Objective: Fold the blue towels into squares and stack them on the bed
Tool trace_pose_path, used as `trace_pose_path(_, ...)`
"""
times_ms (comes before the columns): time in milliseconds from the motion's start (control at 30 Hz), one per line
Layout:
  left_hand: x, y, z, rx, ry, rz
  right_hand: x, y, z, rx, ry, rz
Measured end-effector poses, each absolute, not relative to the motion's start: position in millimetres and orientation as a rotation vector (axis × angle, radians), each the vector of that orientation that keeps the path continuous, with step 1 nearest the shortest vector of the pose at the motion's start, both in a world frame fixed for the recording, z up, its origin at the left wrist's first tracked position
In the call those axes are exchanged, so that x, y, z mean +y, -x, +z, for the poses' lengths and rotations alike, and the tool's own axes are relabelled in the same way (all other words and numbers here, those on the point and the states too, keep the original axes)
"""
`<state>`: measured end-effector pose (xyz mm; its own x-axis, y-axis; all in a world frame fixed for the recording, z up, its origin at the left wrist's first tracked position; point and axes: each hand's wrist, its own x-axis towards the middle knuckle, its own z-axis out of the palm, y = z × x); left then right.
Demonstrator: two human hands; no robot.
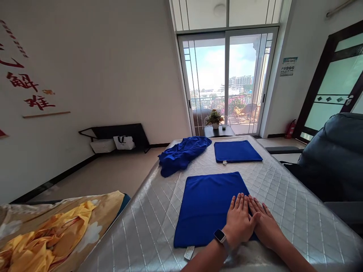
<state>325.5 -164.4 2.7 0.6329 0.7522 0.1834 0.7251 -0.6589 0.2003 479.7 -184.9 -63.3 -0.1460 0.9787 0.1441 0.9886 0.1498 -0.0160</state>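
A folded blue cloth [208, 207] lies flat on the quilted silver-white mattress [153, 211], with a white label [189, 252] sticking out at its near left corner. My left hand [239, 217], with a watch on its wrist, rests palm down on the cloth's right side, fingers stretched out. Beside it and touching it, my right hand [263, 223] lies flat along the cloth's right edge, fingers pointing forward. Farther back are a second folded blue cloth [237, 151] with a label and a crumpled blue cloth [184, 153] to its left.
Yellow fabric [53, 238] lies heaped on a patterned cover at the lower left. A dark leather chair [334, 151] stands on the right. Behind the mattress, a potted plant [215, 118] sits on a small table before the sliding glass door [227, 83].
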Motion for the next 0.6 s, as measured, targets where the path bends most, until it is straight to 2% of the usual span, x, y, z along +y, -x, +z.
trace_pose_path(167, -161, -285, -8, 1.395, -2.671, 0.355, -185, -475, -53, -2.227, 2.012, -0.026)
trace_pose_path(367, -149, -184, -13, 1.767, -2.492, 0.203, -186, -472, -46, -2.174, 2.029, 0.051)
trace_pose_path(600, -148, -95, -36, 2.048, -2.309, 0.296, -188, -470, -44, -2.201, 2.05, 0.034)
